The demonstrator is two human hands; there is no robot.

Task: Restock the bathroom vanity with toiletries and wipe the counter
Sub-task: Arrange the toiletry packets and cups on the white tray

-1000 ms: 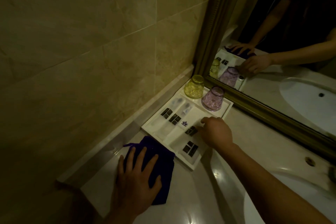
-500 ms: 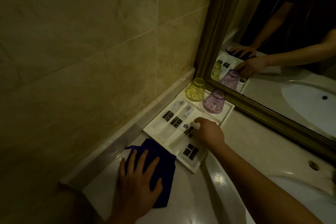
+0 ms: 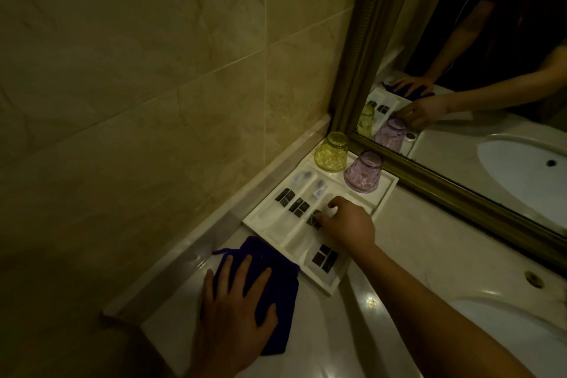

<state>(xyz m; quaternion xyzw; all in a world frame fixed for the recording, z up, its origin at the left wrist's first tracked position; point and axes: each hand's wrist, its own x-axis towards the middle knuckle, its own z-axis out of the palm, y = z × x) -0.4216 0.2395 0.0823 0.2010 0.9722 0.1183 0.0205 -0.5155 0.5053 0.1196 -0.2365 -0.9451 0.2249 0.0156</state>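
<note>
A white divided tray (image 3: 385,198) sits in the counter corner by the wall and mirror. In its slots lie several pale toiletry packets with black labels (image 3: 299,208). My right hand (image 3: 348,225) rests on the tray's middle slot, fingertips pinching one dark-labelled packet (image 3: 313,220). My left hand (image 3: 236,313) lies flat, fingers spread, on a dark blue cloth (image 3: 277,270) on the counter just in front of the tray. An upturned yellow glass (image 3: 332,150) and an upturned purple glass (image 3: 363,171) stand at the tray's far end.
The tiled wall (image 3: 153,101) runs along the left. A gold-framed mirror (image 3: 435,193) stands behind the tray. A white sink basin (image 3: 521,344) lies to the right, with a small metal hole (image 3: 534,279) on the marble counter (image 3: 429,239).
My right hand has slid a little left along the tray and its fingers have curled onto a dark-labelled packet. My left hand stays flat on the blue cloth.
</note>
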